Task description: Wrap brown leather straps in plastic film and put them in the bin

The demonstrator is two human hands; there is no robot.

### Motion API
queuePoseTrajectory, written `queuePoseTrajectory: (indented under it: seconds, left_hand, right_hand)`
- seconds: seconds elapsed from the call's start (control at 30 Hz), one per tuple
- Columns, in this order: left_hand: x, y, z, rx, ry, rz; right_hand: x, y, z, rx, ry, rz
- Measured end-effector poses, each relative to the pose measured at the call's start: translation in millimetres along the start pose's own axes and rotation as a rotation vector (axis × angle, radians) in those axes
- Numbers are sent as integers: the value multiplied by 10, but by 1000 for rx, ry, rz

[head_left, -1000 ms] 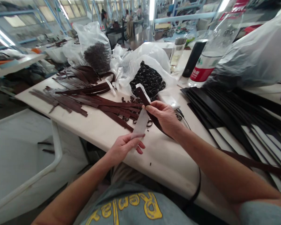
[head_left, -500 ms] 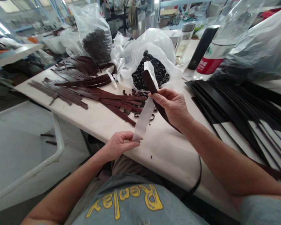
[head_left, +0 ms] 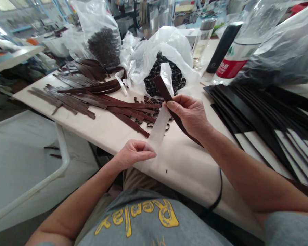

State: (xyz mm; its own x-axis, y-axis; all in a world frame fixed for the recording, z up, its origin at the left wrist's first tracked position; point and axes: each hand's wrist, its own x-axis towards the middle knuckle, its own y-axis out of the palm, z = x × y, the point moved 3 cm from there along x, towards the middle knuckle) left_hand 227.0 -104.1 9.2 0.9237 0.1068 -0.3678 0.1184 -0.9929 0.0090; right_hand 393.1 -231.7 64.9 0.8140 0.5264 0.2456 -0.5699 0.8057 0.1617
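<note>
A: What do the hands have?
B: Put the dial's centre where the two strips meet, by the right thumb. At seven o'clock the left hand [head_left: 135, 153] pinches the lower part of a pale strip [head_left: 159, 126] between thumb and fingers. At three, the right hand [head_left: 191, 111] grips a brown strip [head_left: 163, 90], its short end pointing to eleven, the rest trailing towards four or five.
A: What could go wrong there?
B: A sharp or slanting pull from the left could tear the pale strip, I'd judge. If the right pinch slackens, the brown one may slip or twist.
A: And around them?
B: Loose dark loops [head_left: 154, 100] lie near, on the table [head_left: 190, 160]; a dragging strip could scatter them. More brown strips [head_left: 87, 102] fan out at nine, so the held one could get mixed in if dropped.
A: Further out?
B: A plastic bag [head_left: 166, 36] of loops gapes at twelve; a knock might spill it. At two stands a bottle [head_left: 232, 68], near the black strips [head_left: 259, 116] at three. A wide swing of the right arm could topple it. At eight is a white bin [head_left: 63, 157].
</note>
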Motion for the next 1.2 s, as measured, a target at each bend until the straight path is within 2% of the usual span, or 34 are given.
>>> queuePoseTrajectory:
  seconds: [0.13,0.3,0.37,0.43,0.5,0.57,0.63,0.7,0.8,0.87,1.03,1.2]
  left_hand:
    - [-42,-28,-4,46,-9,63]
    - [-71,-4,-13,108,-28,251]
    - [-37,-21,-16,129,-31,269]
    - [39,-92,-53,69,-1,186]
    - [140,-220,-134,-126,60,7]
    - [237,-363,-231,-412,120,-195]
    - [321,-465,-321,-676,153,-332]
    - [388,-512,-400,-836,182,-397]
    - [452,-500,-481,-929,230,-413]
    - [465,-455,-503,-983,225,-406]
    - [431,-296,-509,-1147,150,-393]
    - [429,-156,-461,-1179,126,-348]
  right_hand:
    - [47,-60,0,-38,-35,-27]
    - [74,-102,2,-106,-82,-55]
    - [79,-109,6,-112,-93,-58]
    - [90,-128,11,-103,-99,-76]
    - [104,-164,18,-113,-103,-115]
    - [110,-190,28,-182,-97,-117]
    - [89,-172,50,-309,-89,-47]
    - [21,-94,85,-497,-99,87]
    - [-144,78,146,-792,-156,247]
    - [-243,182,157,-907,-175,298]
    - [-326,290,76,-979,-150,337]
    - [-323,289,57,-966,-162,314]
